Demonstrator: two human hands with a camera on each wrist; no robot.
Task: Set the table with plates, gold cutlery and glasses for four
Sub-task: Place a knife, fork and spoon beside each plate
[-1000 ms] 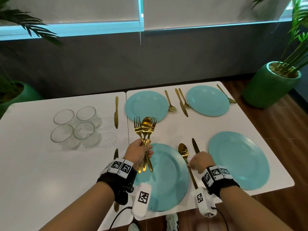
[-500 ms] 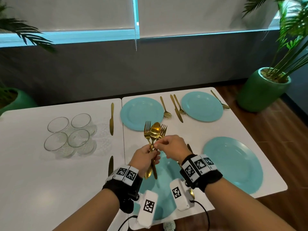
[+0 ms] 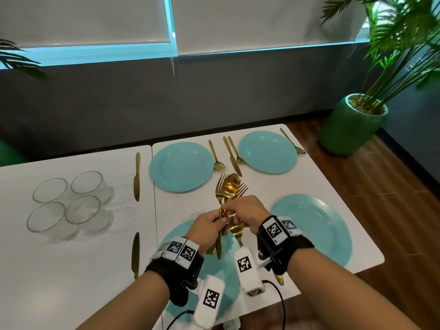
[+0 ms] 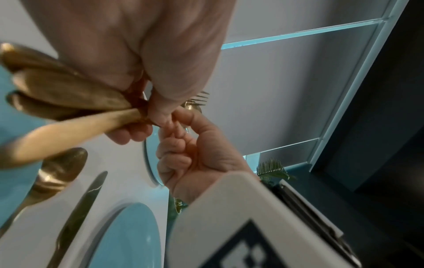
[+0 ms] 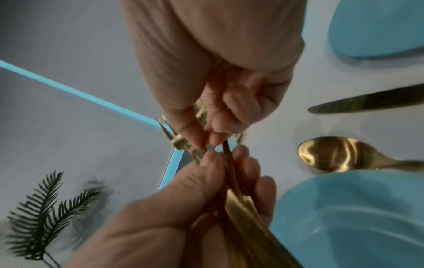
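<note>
My left hand [image 3: 220,221] grips a bundle of gold cutlery [image 3: 229,189], two forks and a spoon, upright by the handles above the near left teal plate [image 3: 177,235]. My right hand [image 3: 234,217] meets it from the right and pinches one piece of the bundle at its neck; which piece I cannot tell. In the right wrist view the right hand [image 5: 211,134] pinches just above the left hand's thumb [image 5: 210,163]. A gold spoon [image 5: 332,154] and knife [image 5: 367,101] lie on the table between the two near plates. Several glasses [image 3: 69,203] stand clustered at the left.
Teal plates sit at far left [image 3: 181,166], far right [image 3: 267,151] and near right [image 3: 314,229]. Gold knives [image 3: 137,179] [image 3: 135,254] lie left of the left plates. More cutlery [image 3: 232,156] lies between the far plates. A green plant pot [image 3: 350,129] stands beyond the table's right corner.
My right hand left the spoon lying beside the near plate, came across to the bundle and now pinches a piece of it. The left hand kept its grip.
</note>
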